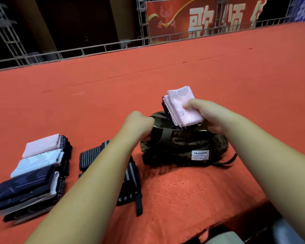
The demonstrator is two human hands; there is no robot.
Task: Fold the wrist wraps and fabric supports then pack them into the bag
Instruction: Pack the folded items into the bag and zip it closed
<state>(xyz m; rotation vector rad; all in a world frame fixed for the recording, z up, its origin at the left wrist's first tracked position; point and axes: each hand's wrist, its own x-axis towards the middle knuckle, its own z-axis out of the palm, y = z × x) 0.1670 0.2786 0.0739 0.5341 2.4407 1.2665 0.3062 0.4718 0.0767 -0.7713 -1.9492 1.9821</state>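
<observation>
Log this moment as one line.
packing | left hand grips bag rim | right hand holds folded stack at bag opening | folded piles at left

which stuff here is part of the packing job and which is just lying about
Job: camouflage bag, pink-topped folded bundle, left hand, right hand, folded stack, striped wraps.
Lying about: red banner, metal truss.

bag (183, 147): on carpet (165, 67), right of centre
folded bundle (181, 106): above bag's mouth
striped wraps (95, 154): just left of bag
folded piles (39, 164): far left
railing (95, 48): behind carpet
</observation>
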